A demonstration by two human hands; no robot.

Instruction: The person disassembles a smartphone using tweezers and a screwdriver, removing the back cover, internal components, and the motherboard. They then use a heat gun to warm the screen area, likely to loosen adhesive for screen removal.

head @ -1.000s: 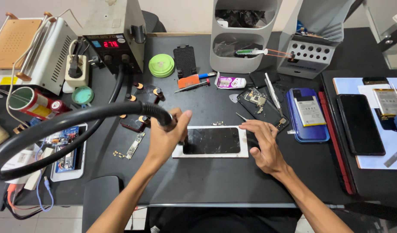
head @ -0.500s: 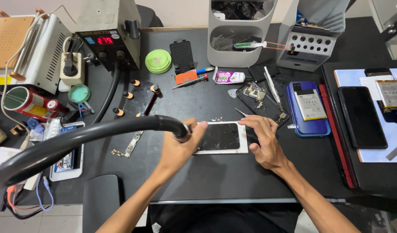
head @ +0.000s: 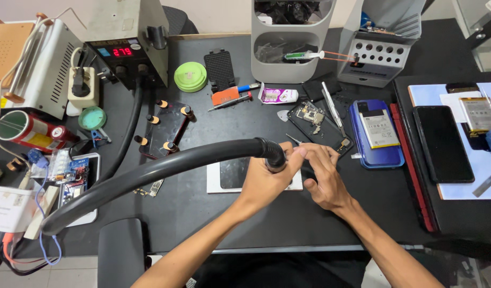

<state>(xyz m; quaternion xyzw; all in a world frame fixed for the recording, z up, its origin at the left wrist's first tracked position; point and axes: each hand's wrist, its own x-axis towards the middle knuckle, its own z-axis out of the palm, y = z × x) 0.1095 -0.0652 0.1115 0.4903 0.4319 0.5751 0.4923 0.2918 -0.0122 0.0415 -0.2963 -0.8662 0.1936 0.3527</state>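
Now the left hand [head: 266,178], gripping the hot-air hose [head: 165,165], has drawn closer over the white-framed phone [head: 229,176] near the table's middle, while the right hand [head: 322,178] pinches narrowly beside it, so heating looks underway.

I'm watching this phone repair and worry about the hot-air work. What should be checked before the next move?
1. Left hand grips the hot-air hose near its nozzle end: ok.
2. Nozzle aimed at the white phone: cannot tell, hidden by the hands.
3. Right hand clear of the nozzle: not ok, its fingers meet the left hand there.
4. Station display lit: ok.
5. Phone flat on the black mat: ok.
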